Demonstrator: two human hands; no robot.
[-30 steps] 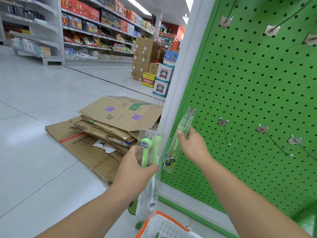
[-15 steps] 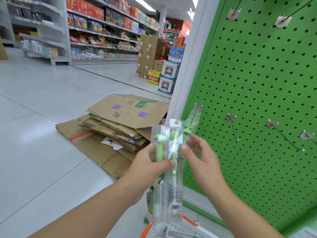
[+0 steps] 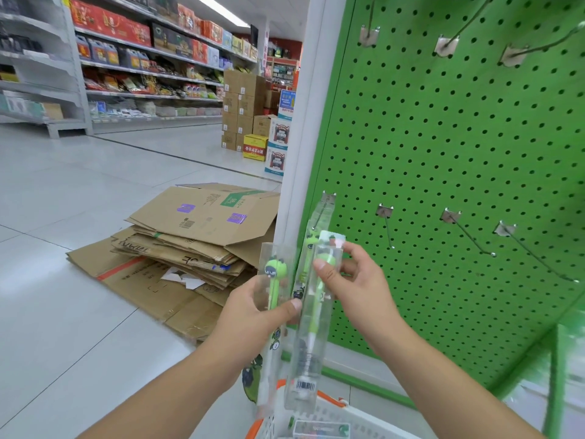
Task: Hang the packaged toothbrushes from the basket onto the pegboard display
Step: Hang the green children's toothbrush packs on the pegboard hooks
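My left hand grips a clear pack with a green toothbrush upright in front of me. My right hand pinches a second clear toothbrush pack just to its right, its barcode at the bottom. Behind them a third toothbrush pack hangs on the leftmost lower hook of the green pegboard. A white basket with an orange rim sits at the bottom edge, a packaged item lying inside it.
Bare metal hooks stick out of the pegboard in a lower row and an upper row. Flattened cardboard boxes lie piled on the floor to the left. Stocked shelves and stacked cartons stand further back.
My right hand left the pack hanging on the hook, came to the packs in my left hand and took one of them. The two packs now stand apart.
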